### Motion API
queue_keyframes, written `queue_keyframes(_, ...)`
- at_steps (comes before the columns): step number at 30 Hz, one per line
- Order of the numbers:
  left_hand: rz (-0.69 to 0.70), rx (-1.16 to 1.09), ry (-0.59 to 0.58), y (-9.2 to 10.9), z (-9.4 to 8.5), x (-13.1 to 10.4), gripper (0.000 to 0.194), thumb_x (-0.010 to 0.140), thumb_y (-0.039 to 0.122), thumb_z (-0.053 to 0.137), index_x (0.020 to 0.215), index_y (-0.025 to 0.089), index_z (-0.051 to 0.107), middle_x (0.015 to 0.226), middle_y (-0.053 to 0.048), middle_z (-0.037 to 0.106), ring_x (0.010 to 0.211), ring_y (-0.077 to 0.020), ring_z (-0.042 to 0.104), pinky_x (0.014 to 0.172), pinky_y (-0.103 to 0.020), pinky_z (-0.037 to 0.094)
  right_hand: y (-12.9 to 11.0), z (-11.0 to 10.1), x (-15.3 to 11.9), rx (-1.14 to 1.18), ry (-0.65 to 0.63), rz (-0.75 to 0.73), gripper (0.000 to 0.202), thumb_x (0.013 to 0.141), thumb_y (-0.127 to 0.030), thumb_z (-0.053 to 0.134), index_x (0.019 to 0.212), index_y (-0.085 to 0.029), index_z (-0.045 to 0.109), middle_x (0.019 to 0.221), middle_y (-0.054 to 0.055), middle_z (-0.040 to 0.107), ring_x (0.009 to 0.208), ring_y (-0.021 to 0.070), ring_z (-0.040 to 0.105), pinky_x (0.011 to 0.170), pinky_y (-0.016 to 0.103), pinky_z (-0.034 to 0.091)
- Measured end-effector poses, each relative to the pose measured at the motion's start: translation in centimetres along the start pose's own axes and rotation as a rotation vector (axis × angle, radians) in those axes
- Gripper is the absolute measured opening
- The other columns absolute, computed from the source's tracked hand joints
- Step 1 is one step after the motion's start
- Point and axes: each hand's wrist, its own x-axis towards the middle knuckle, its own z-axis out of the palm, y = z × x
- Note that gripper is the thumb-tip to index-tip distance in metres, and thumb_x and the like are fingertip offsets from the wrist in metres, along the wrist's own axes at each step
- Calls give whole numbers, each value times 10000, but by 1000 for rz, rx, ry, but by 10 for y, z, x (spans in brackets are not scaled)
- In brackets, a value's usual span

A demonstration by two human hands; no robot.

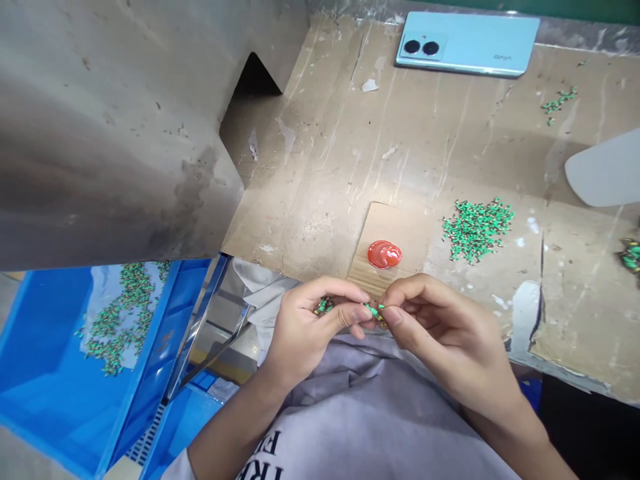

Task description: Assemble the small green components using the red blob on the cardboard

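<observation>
My left hand [313, 327] is closed round a small bunch of green and gold parts [325, 306], some showing between its fingers. Its thumb and index finger pinch a green piece [373, 310]. My right hand [440, 327] meets it at the fingertips, pinching a tiny green piece [381, 307] between thumb and index finger. Just beyond the hands, a glossy red oval [385, 255] lies on a light wooden board [390, 217]. To the right of the board, a pile of small green parts [476, 229] is spread on the worktable [320, 193].
A light blue phone [470, 43] lies at the table's back. A few green parts [559, 103] and a white rounded object [605, 170] are at the right. Metal sheeting [110, 133] fills the upper left, above a blue bin [50, 353] holding more green parts.
</observation>
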Motion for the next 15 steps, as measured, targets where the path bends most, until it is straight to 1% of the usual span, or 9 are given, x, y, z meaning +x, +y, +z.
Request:
queue_keyframes(4,-72,57,42,2,2,-1,269,802,313,1068,930,200,860,738,-5,838,534,-147,734,486,-218,580,-2,1,1,12,7,11,274,1052,-439,827,897,-228,748,659,-26,689,520,109,614,480,189,516)
queue_keyframes(7,-15,137,33,2,4,-5,204,845,303,1037,884,211,860,681,0,811,463,-119,638,442,-220,511,-3,-1,2,8,-14,-7,245,1058,-392,821,889,-229,749,649,-32,686,512,102,607,482,184,507)
queue_keyframes(9,35,173,16,1,4,-7,160,879,295,1013,877,224,869,672,3,806,454,-116,615,426,-224,475,-4,-3,2,9,-39,-4,238,1060,-386,819,893,-228,755,645,-29,685,518,107,617,485,188,509)
queue_keyframes(13,71,223,0,-1,1,-9,114,897,271,1003,928,241,897,681,6,813,464,-133,653,432,-234,498,-3,-9,0,42,-123,46,253,1091,-409,781,925,-220,758,638,-21,680,513,109,610,478,192,497)
queue_keyframes(15,144,258,-23,-1,-1,-9,88,904,240,996,934,249,914,753,-7,848,485,-136,684,468,-246,544,-3,-13,-2,59,-186,90,268,1119,-418,739,944,-214,745,635,-17,686,503,107,607,467,187,485)
